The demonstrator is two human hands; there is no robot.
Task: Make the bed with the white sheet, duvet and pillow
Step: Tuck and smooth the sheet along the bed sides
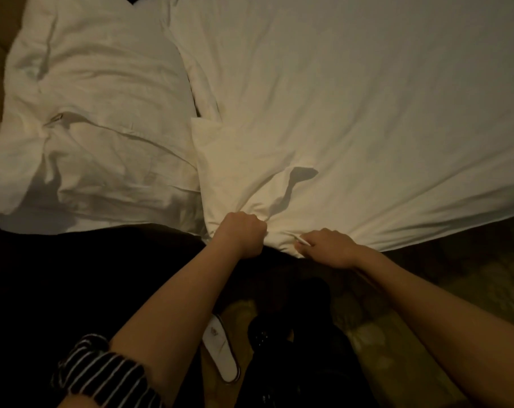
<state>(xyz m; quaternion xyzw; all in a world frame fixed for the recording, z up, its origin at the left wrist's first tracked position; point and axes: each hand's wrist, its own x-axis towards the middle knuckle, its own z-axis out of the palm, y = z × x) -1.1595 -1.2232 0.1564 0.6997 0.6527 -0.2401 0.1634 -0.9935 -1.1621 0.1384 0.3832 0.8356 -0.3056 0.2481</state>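
Duvet (pixel 353 107), white, spread across the centre and right of the frame in the head view. Near corner bunched at lower centre, at the edge of the bed. Long creases fanning from that corner up and to the right.

Left hand (pixel 244 234) clenched on the bunched corner, knuckles up, fingers (pixel 257 228) curled tight round a gather of the cloth. Right hand (pixel 329 248) just beside it on the right, on the same hem, palm down, with a thin fold of the edge pinched at the fingers; the rest of that grip hidden under the hand.

Pillow (pixel 96 92), white and heavily rumpled, filling the upper left of the frame, touching the left border of the duvet. More crumpled white cloth below it at mid left; sheet or pillowcase, cannot tell.

Dark, unlit band along the lower left, under the white bedding. Striped sleeve (pixel 102 373), black and white, at the bottom left on the left arm. White slipper (pixel 220 353) on the floor at bottom centre, between the two forearms. Patterned carpet (pixel 462 278) at the lower right, dim.
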